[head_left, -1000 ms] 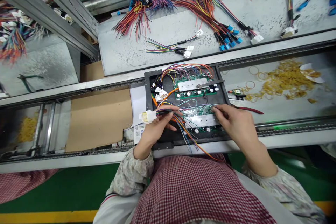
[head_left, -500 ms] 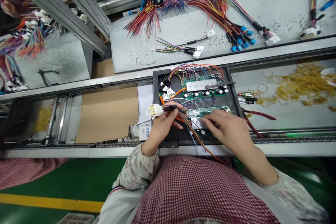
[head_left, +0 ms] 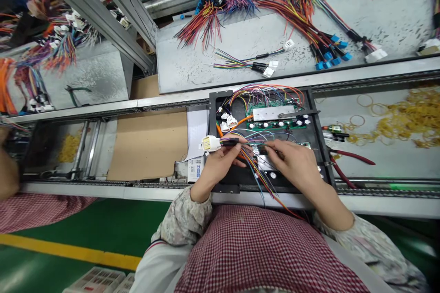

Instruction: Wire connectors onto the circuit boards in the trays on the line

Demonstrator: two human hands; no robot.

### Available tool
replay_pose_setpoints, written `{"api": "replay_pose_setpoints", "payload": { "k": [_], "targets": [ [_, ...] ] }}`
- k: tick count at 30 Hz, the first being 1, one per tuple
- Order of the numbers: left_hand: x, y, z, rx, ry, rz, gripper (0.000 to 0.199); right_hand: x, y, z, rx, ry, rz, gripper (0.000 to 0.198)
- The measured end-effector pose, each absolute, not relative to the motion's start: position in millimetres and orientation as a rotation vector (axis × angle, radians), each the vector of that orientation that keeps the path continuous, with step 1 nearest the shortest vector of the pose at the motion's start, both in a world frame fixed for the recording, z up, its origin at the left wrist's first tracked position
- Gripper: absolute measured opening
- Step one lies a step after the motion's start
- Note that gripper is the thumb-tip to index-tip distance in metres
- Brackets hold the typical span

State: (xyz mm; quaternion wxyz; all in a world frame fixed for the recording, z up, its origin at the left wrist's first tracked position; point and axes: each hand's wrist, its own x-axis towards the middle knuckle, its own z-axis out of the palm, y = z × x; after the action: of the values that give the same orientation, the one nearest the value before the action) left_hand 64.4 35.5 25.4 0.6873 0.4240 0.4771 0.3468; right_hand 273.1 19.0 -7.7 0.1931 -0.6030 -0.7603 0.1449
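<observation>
My left hand point(head_left: 220, 167) is closed around a wire harness, just behind its white connector point(head_left: 210, 143) and black sleeve. The harness's loose coloured wires point(head_left: 266, 183) fan out toward me over the near rim of a black case point(head_left: 322, 139). To the right, my right hand point(head_left: 297, 162) pinches what looks like a thin wire at its fingertips. Beneath that hand lies the lower circuit board point(head_left: 304, 145), partly covered. The upper circuit board point(head_left: 252, 112) carries a metal plate, and wires arch along its far side.
Red-handled pliers point(head_left: 354, 155) and scattered yellow rubber bands point(head_left: 409, 110) lie right of the case. Cardboard point(head_left: 151, 146) is on the left. Wire bundles point(head_left: 292, 4) cover part of the metal shelf point(head_left: 192, 68) beyond the rail. Another person's arm point(head_left: 7, 165) shows at the left edge.
My right hand has moved a little in toward my left hand, its fingertips now pinched near the harness wires. My left hand keeps its hold. The whole view has shifted slightly.
</observation>
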Motion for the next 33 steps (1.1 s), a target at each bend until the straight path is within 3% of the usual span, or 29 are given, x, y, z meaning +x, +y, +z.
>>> {"api": "replay_pose_setpoints", "payload": {
  "k": [33],
  "targets": [
    [63.9, 33.2, 24.3, 0.968, 1.063, 0.840, 0.025, 270.8, 19.5, -6.5, -1.766, -2.156, 0.288, 0.035]
  ]
}}
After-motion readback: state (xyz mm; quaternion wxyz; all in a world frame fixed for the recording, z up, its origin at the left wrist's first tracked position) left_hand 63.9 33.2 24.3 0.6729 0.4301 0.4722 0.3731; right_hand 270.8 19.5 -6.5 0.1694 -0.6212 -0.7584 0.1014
